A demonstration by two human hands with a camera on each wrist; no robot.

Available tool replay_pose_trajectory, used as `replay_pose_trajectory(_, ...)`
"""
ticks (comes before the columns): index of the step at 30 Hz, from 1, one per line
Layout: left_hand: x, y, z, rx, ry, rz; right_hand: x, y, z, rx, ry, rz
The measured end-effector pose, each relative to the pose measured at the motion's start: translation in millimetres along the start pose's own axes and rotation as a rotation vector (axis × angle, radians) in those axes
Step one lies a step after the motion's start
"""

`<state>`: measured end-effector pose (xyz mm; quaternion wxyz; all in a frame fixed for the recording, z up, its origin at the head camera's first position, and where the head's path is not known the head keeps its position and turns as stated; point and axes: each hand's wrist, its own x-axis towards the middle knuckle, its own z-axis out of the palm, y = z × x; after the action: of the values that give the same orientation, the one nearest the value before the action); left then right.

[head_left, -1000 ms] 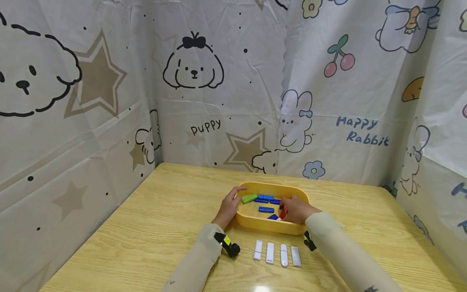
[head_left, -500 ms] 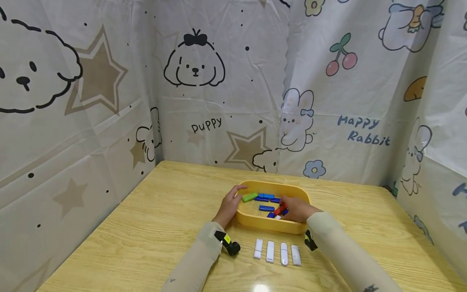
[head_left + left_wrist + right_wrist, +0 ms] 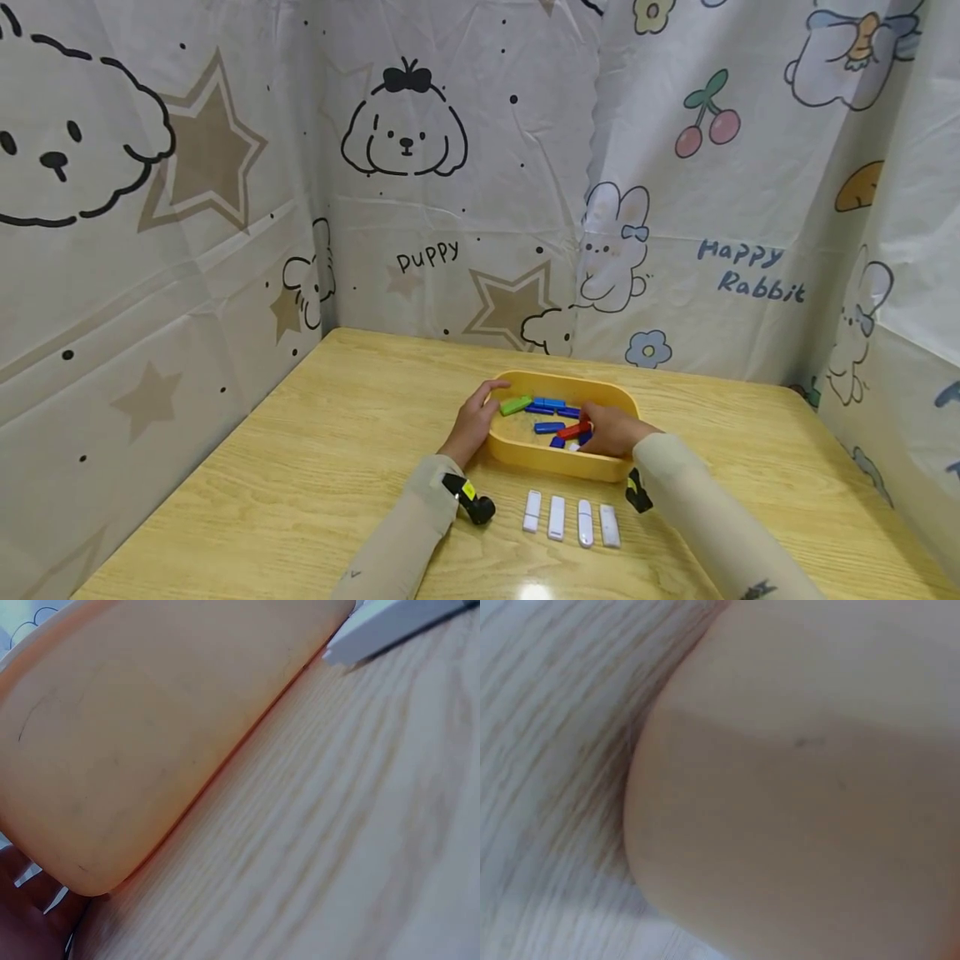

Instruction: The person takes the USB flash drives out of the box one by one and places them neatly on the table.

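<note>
A yellow plastic tub (image 3: 555, 461) stands on the table with several USB sticks inside. My left hand (image 3: 472, 421) grips its left end, fingers over the rim; in the left wrist view those fingers (image 3: 37, 889) show behind the tub wall (image 3: 150, 742). My right hand (image 3: 613, 429) reaches into the tub's right side, fingers pointing down. A red USB stick (image 3: 573, 431) lies at its fingertips; I cannot tell whether they pinch it. Blue sticks (image 3: 549, 427) and a green one (image 3: 515, 406) lie further left. The right wrist view shows only the tub's outer wall (image 3: 780, 825) and table.
Several white USB sticks (image 3: 556, 518) lie in a row on the wooden table (image 3: 337, 467), in front of the tub. A printed curtain (image 3: 480, 183) hangs behind the table and along both sides.
The red USB stick has turned from steep to nearly level and shifted slightly left at my right fingertips. Nearby blue and white sticks shifted a little. My left hand stays on the tub.
</note>
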<state>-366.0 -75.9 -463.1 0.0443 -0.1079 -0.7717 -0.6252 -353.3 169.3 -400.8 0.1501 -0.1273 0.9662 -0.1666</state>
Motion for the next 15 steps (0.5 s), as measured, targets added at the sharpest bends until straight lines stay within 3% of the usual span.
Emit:
replay_pose_trajectory(7, 2.1, -2.2, 0.1, 0.046, 0.022, 0.009, 1.6, 2.0, 1.0, 0.064, -0.018, 0.044)
replay_pose_trajectory(15, 2.2, -2.1, 0.1, 0.028, 0.016, 0.005, 3.8, 1.8, 2.0, 0.081, -0.038, 0.099)
